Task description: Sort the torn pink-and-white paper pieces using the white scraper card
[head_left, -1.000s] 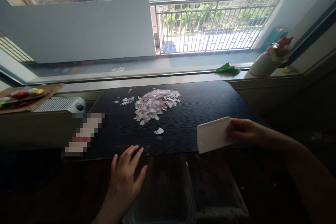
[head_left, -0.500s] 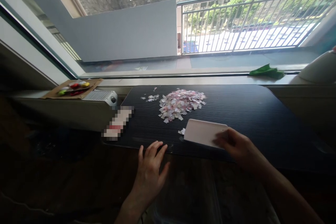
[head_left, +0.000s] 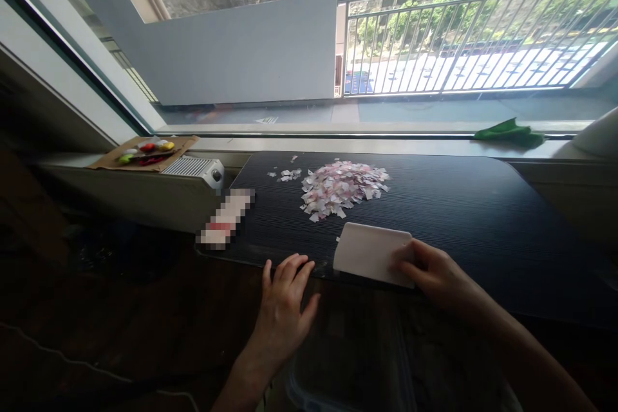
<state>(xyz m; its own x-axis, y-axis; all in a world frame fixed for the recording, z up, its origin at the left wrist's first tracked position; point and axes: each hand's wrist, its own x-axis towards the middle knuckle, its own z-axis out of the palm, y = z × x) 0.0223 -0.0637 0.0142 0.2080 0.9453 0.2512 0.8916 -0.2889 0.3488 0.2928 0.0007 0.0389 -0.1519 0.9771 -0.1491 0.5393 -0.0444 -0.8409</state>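
Observation:
My right hand [head_left: 427, 265] grips the right end of a pale, flat rectangular card [head_left: 364, 251], holding it low over the dark table [head_left: 449, 206] by its near edge. A paper scrap [head_left: 338, 239] peeks out at the card's left side. Beyond the card lies a heap of small white and pink paper scraps [head_left: 342, 187], with a few loose scraps [head_left: 290, 175] to its left. My left hand [head_left: 287, 299] is open, palm down, its fingertips at the table's near edge and nothing in it.
A blurred-out pale item [head_left: 226, 219] lies on the table's left end. On the sill stand a white slatted device [head_left: 193, 169], cardboard with colourful items [head_left: 145, 153] and a green cloth [head_left: 510, 135]. Below the table edge, a clear plastic container [head_left: 299, 386] shows dimly.
My right hand has drawn the card toward the table's near edge, and the small scraps beside it are now mostly hidden. My left hand stays much the same; the view has shifted slightly.

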